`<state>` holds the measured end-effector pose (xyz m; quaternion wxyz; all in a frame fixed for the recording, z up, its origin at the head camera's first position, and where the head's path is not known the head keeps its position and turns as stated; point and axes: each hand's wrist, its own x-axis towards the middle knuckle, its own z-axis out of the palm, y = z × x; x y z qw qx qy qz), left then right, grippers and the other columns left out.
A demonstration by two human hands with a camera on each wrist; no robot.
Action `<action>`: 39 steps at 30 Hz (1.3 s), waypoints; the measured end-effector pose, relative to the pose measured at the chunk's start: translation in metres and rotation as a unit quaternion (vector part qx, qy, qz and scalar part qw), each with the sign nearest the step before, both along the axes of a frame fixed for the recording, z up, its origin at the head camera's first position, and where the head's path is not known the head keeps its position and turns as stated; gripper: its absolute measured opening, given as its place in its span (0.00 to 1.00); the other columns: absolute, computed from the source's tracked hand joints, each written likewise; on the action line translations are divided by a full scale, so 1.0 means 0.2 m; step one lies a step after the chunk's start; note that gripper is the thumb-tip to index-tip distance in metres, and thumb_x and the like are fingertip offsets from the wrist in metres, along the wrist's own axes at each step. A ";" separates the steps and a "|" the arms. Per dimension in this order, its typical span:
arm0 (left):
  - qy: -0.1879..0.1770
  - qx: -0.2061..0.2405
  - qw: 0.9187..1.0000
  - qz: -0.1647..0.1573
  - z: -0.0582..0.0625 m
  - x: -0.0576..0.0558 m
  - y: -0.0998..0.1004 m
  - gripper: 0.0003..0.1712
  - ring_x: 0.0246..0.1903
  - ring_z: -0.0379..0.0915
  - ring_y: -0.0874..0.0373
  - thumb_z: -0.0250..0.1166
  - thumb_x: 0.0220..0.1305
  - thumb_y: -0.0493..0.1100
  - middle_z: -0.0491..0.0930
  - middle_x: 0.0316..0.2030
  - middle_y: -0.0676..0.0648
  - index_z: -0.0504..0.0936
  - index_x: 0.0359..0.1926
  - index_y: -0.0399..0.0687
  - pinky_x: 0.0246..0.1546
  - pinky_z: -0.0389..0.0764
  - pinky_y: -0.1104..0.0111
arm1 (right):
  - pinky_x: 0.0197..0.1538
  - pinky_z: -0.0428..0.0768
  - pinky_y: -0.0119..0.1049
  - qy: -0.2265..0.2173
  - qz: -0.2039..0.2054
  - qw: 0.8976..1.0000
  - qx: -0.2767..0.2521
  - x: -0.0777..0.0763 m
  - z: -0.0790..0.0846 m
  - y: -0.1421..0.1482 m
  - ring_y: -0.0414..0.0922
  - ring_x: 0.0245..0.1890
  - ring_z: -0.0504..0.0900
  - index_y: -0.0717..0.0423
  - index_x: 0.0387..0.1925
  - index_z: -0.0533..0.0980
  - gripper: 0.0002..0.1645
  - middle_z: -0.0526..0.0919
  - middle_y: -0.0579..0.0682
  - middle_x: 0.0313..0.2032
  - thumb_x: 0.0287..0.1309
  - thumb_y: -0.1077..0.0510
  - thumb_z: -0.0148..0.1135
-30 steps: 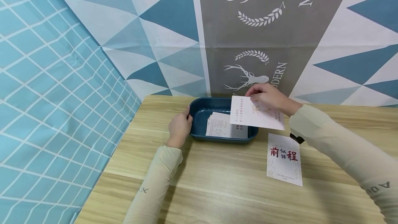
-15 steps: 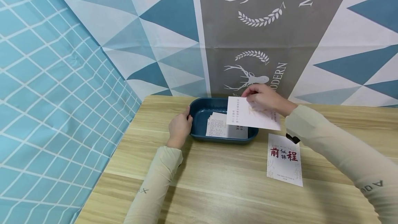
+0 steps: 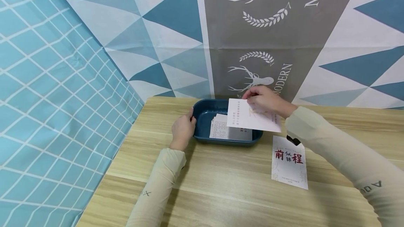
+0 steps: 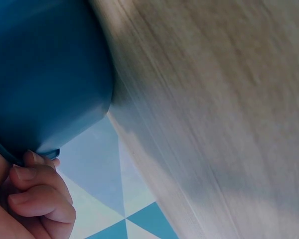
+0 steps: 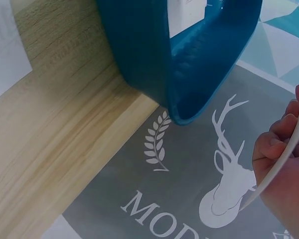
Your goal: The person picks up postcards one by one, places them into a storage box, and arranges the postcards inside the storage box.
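My left hand (image 3: 183,129) grips the left end of a dark blue plastic box (image 3: 202,117); in the left wrist view its curled fingers (image 4: 45,199) lie at the rim. Inside the box rests a small pile of printed cards (image 3: 224,131), partly covered from above. Over the box's right side, my right hand (image 3: 266,101) pinches a white printed greeting card (image 3: 239,115) by its far edge, fairly flat. The right wrist view shows that card nearly edge-on against the hand (image 5: 279,149).
Another card (image 3: 288,171) with red and black characters lies on the wooden table (image 3: 221,185), right of the box and near the right sleeve. Behind the table hangs a patterned backdrop (image 3: 176,20); a blue grid cloth (image 3: 56,90) borders the left side.
My right hand has moved slightly left with the greeting card, further over the box. The left hand, the box and the card on the table have stayed in place.
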<state>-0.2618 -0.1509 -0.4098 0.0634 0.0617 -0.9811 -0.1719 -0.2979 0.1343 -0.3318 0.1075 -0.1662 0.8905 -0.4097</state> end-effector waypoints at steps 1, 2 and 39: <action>-0.001 0.001 1.000 0.000 0.00 0.00 0.00 0.24 0.27 0.75 0.51 0.53 0.66 0.45 0.84 0.34 0.44 0.70 0.64 0.59 0.27 0.74 0.60 | 0.47 0.65 0.39 0.002 0.001 1.000 0.000 0.00 0.00 -0.01 0.50 0.44 0.71 0.61 0.45 0.78 0.14 0.77 0.58 0.46 0.59 0.64 0.50; -0.001 0.002 1.000 0.000 0.00 0.00 0.00 0.24 0.27 0.75 0.51 0.53 0.66 0.45 0.84 0.34 0.44 0.70 0.64 0.59 0.27 0.74 0.60 | 0.48 0.65 0.39 0.003 0.003 1.000 -0.001 0.00 0.00 -0.01 0.50 0.44 0.71 0.62 0.44 0.78 0.14 0.77 0.59 0.46 0.59 0.64 0.51; 0.008 0.000 1.000 -0.001 -0.01 -0.01 0.00 0.24 0.31 0.78 0.48 0.53 0.66 0.45 0.84 0.40 0.42 0.71 0.63 0.59 0.28 0.75 0.57 | 0.46 0.66 0.38 -0.008 0.007 1.000 -0.016 -0.04 -0.04 -0.12 0.49 0.42 0.72 0.61 0.44 0.78 0.14 0.78 0.58 0.43 0.59 0.64 0.49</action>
